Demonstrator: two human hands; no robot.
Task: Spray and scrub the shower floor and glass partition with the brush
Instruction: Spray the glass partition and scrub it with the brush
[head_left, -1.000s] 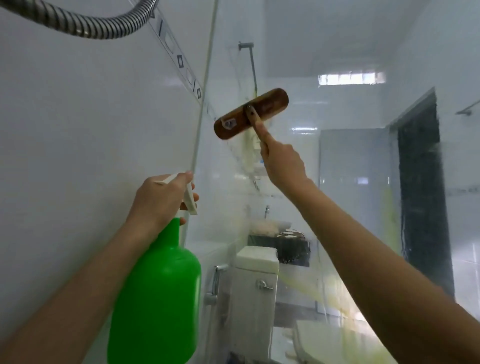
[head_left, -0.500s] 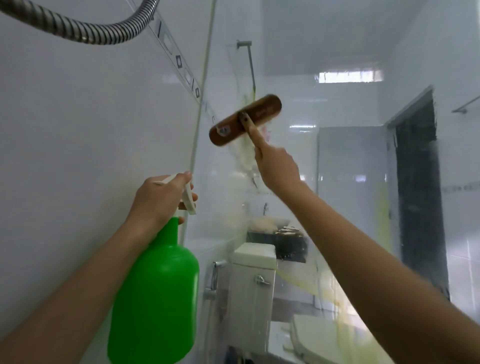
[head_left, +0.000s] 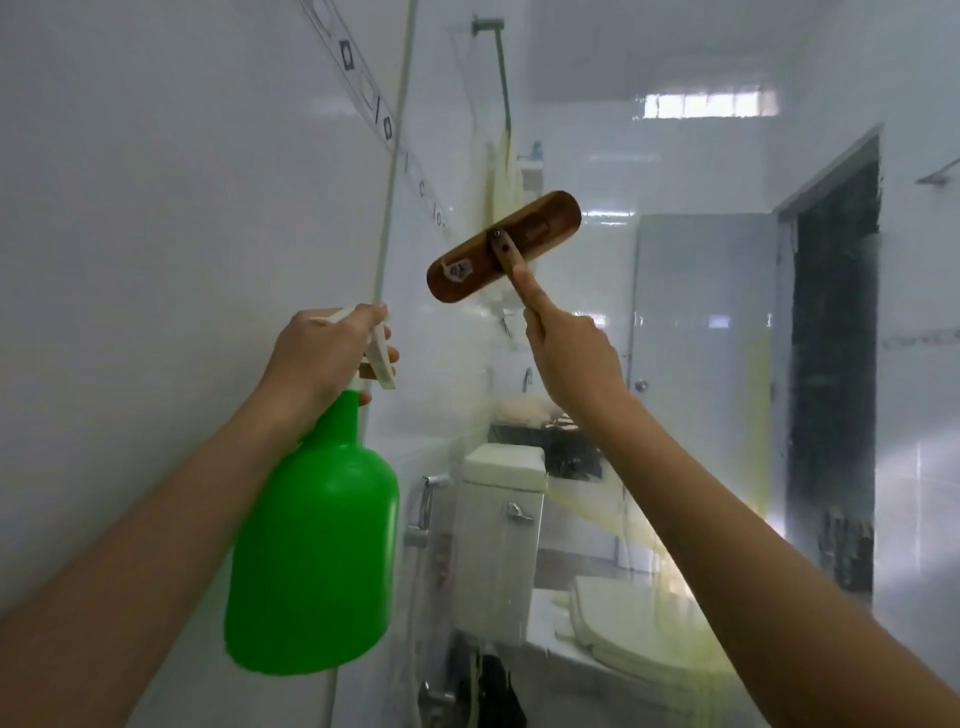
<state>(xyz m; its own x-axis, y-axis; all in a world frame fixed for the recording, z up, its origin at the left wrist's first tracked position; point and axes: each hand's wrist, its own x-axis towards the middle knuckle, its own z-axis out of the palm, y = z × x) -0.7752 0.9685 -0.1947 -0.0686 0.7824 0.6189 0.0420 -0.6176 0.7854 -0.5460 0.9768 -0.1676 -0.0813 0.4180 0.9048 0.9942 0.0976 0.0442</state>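
I am viewing the brush (head_left: 503, 245) raised in the right hand (head_left: 571, 358). Its oblong brown wooden head is tilting, right end higher, with its back toward me and a torn label sitting near its lower end. Its bristle side is facing the glass partition (head_left: 691, 322), which is carrying yellowish streaks (head_left: 576, 512). The left hand (head_left: 322, 358) is gripping the green spray bottle (head_left: 317, 545) by its white trigger head (head_left: 382, 358), the body hanging slightly tilted.

A white toilet tank (head_left: 498, 525) stands near the tiled wall (head_left: 156, 208), a dark doorway (head_left: 831, 389) farther right.
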